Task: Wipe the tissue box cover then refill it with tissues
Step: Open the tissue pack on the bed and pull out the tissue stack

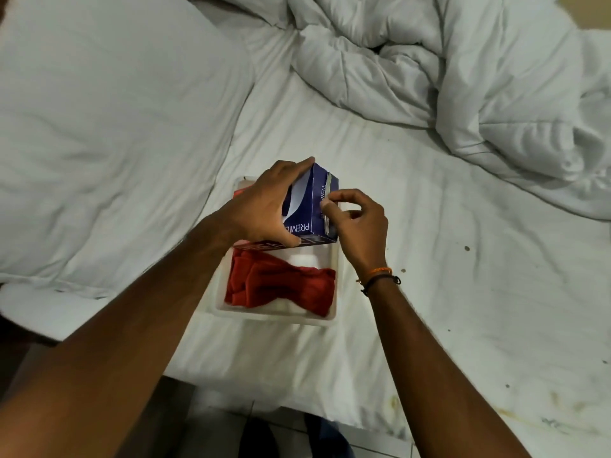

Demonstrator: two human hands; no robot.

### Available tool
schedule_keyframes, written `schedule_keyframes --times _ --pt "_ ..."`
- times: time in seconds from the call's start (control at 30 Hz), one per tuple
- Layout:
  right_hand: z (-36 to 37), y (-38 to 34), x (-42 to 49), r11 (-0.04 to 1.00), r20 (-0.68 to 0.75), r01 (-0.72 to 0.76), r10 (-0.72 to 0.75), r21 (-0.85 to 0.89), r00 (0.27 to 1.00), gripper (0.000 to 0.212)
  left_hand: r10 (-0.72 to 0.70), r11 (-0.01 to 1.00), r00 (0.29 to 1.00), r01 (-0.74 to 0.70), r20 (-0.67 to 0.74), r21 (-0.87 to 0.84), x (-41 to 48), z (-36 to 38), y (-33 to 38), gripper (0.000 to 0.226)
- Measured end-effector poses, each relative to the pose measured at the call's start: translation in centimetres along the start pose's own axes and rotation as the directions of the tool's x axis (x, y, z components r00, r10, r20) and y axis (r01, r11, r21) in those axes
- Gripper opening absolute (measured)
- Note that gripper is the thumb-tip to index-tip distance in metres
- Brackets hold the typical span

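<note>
A blue cardboard tissue box (317,206) is held tilted above the far end of a white tissue box cover (274,314), which lies open side up on the bed. My left hand (264,206) grips the blue box from its left side and top. My right hand (355,223) pinches at the taped edge on the box's right side. A red cloth (281,284) lies crumpled inside the white cover, with a second red piece (238,193) showing behind my left hand.
The white cover rests on a white bed sheet (429,292) with small stains. A large pillow (109,127) lies to the left and a rumpled duvet (463,77) fills the far right. Below the bed edge a tiled floor (251,431) shows.
</note>
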State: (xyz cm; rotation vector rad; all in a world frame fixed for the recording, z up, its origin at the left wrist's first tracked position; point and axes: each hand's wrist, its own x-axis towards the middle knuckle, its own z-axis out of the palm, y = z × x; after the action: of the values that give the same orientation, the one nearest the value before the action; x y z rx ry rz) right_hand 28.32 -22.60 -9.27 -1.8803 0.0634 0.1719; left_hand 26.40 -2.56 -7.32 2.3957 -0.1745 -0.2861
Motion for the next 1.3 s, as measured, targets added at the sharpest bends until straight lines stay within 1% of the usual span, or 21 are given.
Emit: schedule_keyframes --times 0.1,0.17,0.23,0.3,0.37,0.43,0.47,0.53,0.57,0.63,0.7,0.73,0.83,0.9,0.97,1.03,1.1,1.17,1.2,1.27,1.3 --pt "0.2 -1.3 0.4 0.999 -0.005 -0.002 0.002 -0.052 1.0 0.024 0.01 0.998 1.0 -0.012 -0.028 -0.057 -0.9 -0.4 -0.2 0.138" --pt "0.1 -2.1 0.6 0.994 0.016 0.011 -0.01 -0.108 1.0 0.027 0.011 0.997 0.999 -0.014 -0.037 -0.081 -1.4 -0.6 -0.5 0.14" --pt "-0.1 -2.8 0.6 0.991 0.029 0.029 -0.025 -0.133 0.999 0.025 0.012 0.996 0.999 -0.015 -0.038 -0.087 -1.8 -0.7 -0.8 0.142" --pt "-0.3 -3.4 0.5 0.985 -0.006 0.076 -0.078 -0.152 0.997 0.019 0.008 0.995 0.999 -0.012 -0.039 -0.097 -2.2 -0.8 -1.1 0.145" --pt "-0.9 -3.6 0.4 0.965 -0.05 0.145 -0.159 -0.217 0.986 0.014 0.002 0.995 0.999 -0.008 -0.053 -0.104 -2.6 -0.9 -1.5 0.146" --pt "-1.4 -3.5 0.2 0.921 -0.056 0.204 -0.235 -0.332 0.97 0.024 -0.004 0.993 0.997 -0.005 -0.073 -0.115 -2.9 -1.1 -1.7 0.147" --pt "-1.6 -3.3 0.1 0.891 -0.041 0.223 -0.259 -0.396 0.965 0.025 -0.004 0.993 0.997 -0.006 -0.081 -0.12 -3.1 -1.2 -1.7 0.147" --pt "-1.5 -3.3 -0.5 0.834 0.024 0.245 -0.269 -0.494 0.963 0.015 0.001 0.992 0.996 -0.013 -0.09 -0.124 -3.4 -1.2 -1.7 0.146" --pt "-1.3 -3.5 -0.7 0.815 0.059 0.25 -0.258 -0.523 0.964 0.012 0.003 0.992 0.996 -0.014 -0.091 -0.125 -3.5 -1.2 -1.7 0.146" --pt "-0.7 -3.9 -1.2 0.8 0.093 0.259 -0.25 -0.542 0.964 0.015 0.001 0.991 0.995 -0.015 -0.104 -0.132 -3.7 -1.1 -1.8 0.147" --pt "-0.2 -4.4 -1.6 0.796 0.125 0.299 -0.275 -0.526 0.953 0.02 -0.005 0.989 0.993 -0.013 -0.119 -0.147 -3.9 -1.1 -1.9 0.149" --pt "0.0 -4.7 -1.8 0.789 0.17 0.342 -0.298 -0.51 0.939 0.02 -0.009 0.988 0.992 -0.011 -0.125 -0.155 -4.0 -1.1 -2.0 0.149" --pt "0.5 -5.6 -2.3 0.791 0.293 0.49 -0.401 -0.368 0.868 0.016 -0.028 0.982 0.99 0.001 -0.138 -0.189 -4.3 -1.6 -2.2 0.152" --pt "0.8 -6.0 -2.3 0.795 0.327 0.543 -0.454 -0.272 0.829 0.02 -0.036 0.98 0.988 0.006 -0.15 -0.201 -4.5 -2.0 -2.3 0.155" --pt "1.1 -6.1 -2.4 0.773 0.382 0.595 -0.493 -0.219 0.782 0.02 -0.034 0.975 0.988 0.0 -0.151 -0.223 -4.6 -2.2 -2.5 0.156" --pt "1.1 -6.1 -2.4 0.789 0.467 0.592 -0.468 -0.162 0.751 0.022 -0.036 0.969 0.986 -0.005 -0.16 -0.246 -4.9 -2.4 -2.7 0.155" --pt "1.0 -6.0 -2.4 0.803 0.539 0.576 -0.423 -0.15 0.729 0.024 -0.047 0.964 0.983 -0.002 -0.179 -0.266 -5.4 -2.6 -2.7 0.152" --pt "1.1 -6.0 -2.6 0.788 0.548 0.593 -0.426 -0.167 0.72 0.019 -0.059 0.962 0.981 0.006 -0.187 -0.273 -5.6 -2.6 -2.8 0.153" --pt "1.2 -6.1 -2.8 0.786 0.527 0.597 -0.444 -0.16 0.725 0.013 -0.064 0.962 0.981 0.011 -0.185 -0.274 -5.7 -2.6 -2.8 0.154" --pt "1.1 -6.3 -3.0 0.829 0.453 0.548 -0.448 -0.114 0.771 0.005 -0.072 0.96 0.981 0.019 -0.181 -0.28 -5.8 -2.5 -2.8 0.156" --pt "0.9 -6.3 -3.1 0.867 0.421 0.492 -0.42 -0.074 0.804 0.008 -0.076 0.957 0.98 0.021 -0.182 -0.288 -5.9 -2.5 -2.8 0.156"
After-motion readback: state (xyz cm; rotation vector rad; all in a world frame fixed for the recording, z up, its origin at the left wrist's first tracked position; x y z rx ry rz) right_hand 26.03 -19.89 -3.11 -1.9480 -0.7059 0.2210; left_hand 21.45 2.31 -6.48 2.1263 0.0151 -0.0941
